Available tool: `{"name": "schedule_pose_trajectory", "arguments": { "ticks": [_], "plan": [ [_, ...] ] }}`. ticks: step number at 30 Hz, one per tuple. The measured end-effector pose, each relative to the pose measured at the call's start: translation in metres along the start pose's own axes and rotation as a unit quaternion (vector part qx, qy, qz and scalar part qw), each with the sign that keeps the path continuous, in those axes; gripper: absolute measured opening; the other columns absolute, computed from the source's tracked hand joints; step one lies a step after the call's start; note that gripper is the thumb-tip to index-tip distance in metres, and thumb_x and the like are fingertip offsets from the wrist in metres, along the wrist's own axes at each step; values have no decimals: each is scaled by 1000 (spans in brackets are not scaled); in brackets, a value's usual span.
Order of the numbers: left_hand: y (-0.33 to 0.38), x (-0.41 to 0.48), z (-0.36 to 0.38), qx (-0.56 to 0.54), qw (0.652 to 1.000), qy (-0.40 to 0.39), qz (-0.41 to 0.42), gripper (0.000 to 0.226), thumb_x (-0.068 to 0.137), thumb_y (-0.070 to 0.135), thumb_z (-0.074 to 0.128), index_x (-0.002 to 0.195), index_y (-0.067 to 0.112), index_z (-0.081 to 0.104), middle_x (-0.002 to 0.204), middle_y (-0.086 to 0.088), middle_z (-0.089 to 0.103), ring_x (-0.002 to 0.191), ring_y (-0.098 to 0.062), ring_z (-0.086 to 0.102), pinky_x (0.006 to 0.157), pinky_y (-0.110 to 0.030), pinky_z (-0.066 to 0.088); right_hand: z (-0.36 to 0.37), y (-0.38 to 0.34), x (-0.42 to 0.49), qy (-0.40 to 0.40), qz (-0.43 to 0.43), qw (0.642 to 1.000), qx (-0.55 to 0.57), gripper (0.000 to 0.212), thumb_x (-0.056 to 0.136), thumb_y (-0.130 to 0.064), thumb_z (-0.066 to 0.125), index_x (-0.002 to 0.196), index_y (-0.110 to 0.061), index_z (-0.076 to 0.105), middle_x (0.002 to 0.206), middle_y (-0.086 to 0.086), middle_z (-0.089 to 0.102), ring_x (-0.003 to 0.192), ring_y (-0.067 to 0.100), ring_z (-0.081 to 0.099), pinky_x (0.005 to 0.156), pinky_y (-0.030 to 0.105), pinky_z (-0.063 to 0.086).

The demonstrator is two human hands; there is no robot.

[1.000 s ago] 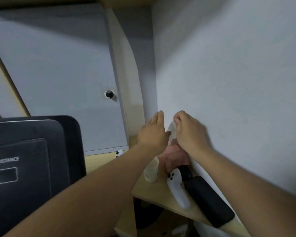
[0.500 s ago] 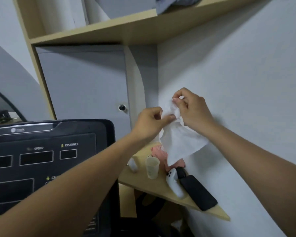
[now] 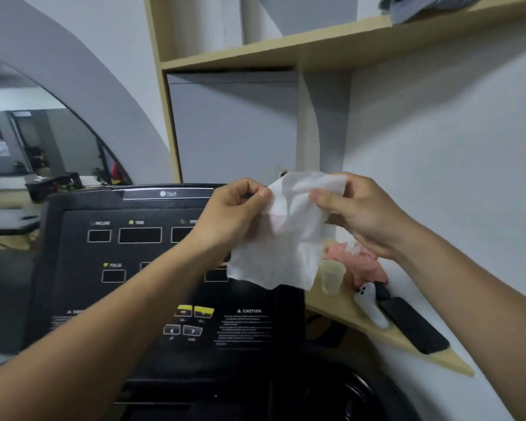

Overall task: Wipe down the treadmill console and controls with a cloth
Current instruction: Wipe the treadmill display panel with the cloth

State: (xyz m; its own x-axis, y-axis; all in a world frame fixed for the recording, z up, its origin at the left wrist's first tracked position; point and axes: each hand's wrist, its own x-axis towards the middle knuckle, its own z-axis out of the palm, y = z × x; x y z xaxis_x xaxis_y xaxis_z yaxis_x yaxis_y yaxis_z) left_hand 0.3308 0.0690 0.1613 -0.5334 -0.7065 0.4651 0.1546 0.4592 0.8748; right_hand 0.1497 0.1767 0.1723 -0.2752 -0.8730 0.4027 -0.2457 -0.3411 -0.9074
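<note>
Left hand [image 3: 234, 214]: you pinch the cloth's upper left edge between your thumb and curled fingers.
Right hand [image 3: 362, 214]: your fingers curl round the cloth's upper right part, with the thumb laid across its front.
Cloth [image 3: 286, 238]: white and thin, it is stretched between your two hands and held up in the air. Its loose lower edge hangs in front of the console's right side. You cannot tell whether it touches the panel.
Treadmill console [image 3: 73, 253]: black, it sits below and behind your hands, with dark display windows labelled INCLINE, TIME and PULSE.
Controls [image 3: 195, 311]: two yellow buttons sit above two arrow keys, low on the panel's middle, beside your left forearm and uncovered by the cloth.
Corner shelf [image 3: 438, 357]: wooden, it is fixed to the wall just right of the console.
Paper cup [image 3: 331, 276]: it stands upright near the shelf's left edge.
Pink bundle [image 3: 365, 265]: crumpled, it lies behind the cup toward the wall.
White controller [image 3: 371, 305] and black flat device [image 3: 413, 328]: they lie side by side along the shelf's wall edge.
</note>
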Motion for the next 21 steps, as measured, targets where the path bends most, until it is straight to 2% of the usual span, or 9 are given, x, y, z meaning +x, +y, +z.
{"name": "schedule_pose_trajectory", "arguments": {
  "ticks": [3,6,9,11,12,14,16,19,21],
  "plan": [
    [-2,-16,-35,-2,999,34,-14,25,100,26,57,75,21,60,69,2,58,63,-15,49,55,-28,38,51,4,4,44,15,994,98,12,98,-13,56,105,-10,65,96,7,74,92,24,70,79,38,59],
    [-9,-33,-75,10,1000,8,-6,22,93,43,63,90,22,58,72,12,62,63,-6,52,54,-22,40,115,8,15,119,-66,990,-31,18,97,-17,57,100,0,60,95,23,68,82,30,66,74,48,55],
    [-19,-46,-109,21,999,-35,-14,57,74,59,73,107,15,57,93,-1,71,80,-11,63,70,-28,50,175,6,26,64,-122,982,-127,28,92,-26,63,88,2,59,83,28,62,64,28,53,60,41,48],
    [-23,-51,-138,22,999,-22,-26,53,79,51,72,104,6,60,96,-12,70,86,-18,66,76,-35,51,206,5,32,27,-127,978,-160,23,92,-23,65,84,-2,62,78,22,63,64,17,50,60,32,42],
    [-26,-51,-153,24,999,-9,-29,42,85,42,71,99,3,62,88,-12,69,80,-17,63,72,-34,48,217,7,36,29,-130,976,-172,20,93,-22,65,84,-4,63,75,16,64,63,12,50,61,30,41],
    [-35,-50,-185,41,998,17,-37,20,93,22,66,90,3,64,73,-3,62,68,-11,55,62,-28,42,235,14,45,56,-133,971,-190,20,94,-24,62,83,-8,62,66,3,58,58,6,47,57,28,38],
    [-45,-48,-212,66,997,26,-35,7,92,10,64,85,9,66,68,5,61,64,-8,53,60,-25,41,251,25,52,87,-128,963,-219,27,96,-26,59,78,-6,54,61,-4,48,54,4,39,54,27,33],
    [-55,-39,-241,114,991,66,-21,16,90,8,64,85,22,69,77,14,69,73,-2,60,69,-24,47,271,41,56,120,-112,952,-259,39,94,-29,60,70,-2,44,55,-3,39,50,6,32,48,26,26],
    [-60,-31,-257,173,978,118,7,9,89,17,68,89,26,69,81,15,68,78,0,61,72,-25,49,278,47,56,128,-105,943,-288,42,92,-28,64,65,-4,43,52,-3,39,49,7,32,48,25,27]
  ]
}}
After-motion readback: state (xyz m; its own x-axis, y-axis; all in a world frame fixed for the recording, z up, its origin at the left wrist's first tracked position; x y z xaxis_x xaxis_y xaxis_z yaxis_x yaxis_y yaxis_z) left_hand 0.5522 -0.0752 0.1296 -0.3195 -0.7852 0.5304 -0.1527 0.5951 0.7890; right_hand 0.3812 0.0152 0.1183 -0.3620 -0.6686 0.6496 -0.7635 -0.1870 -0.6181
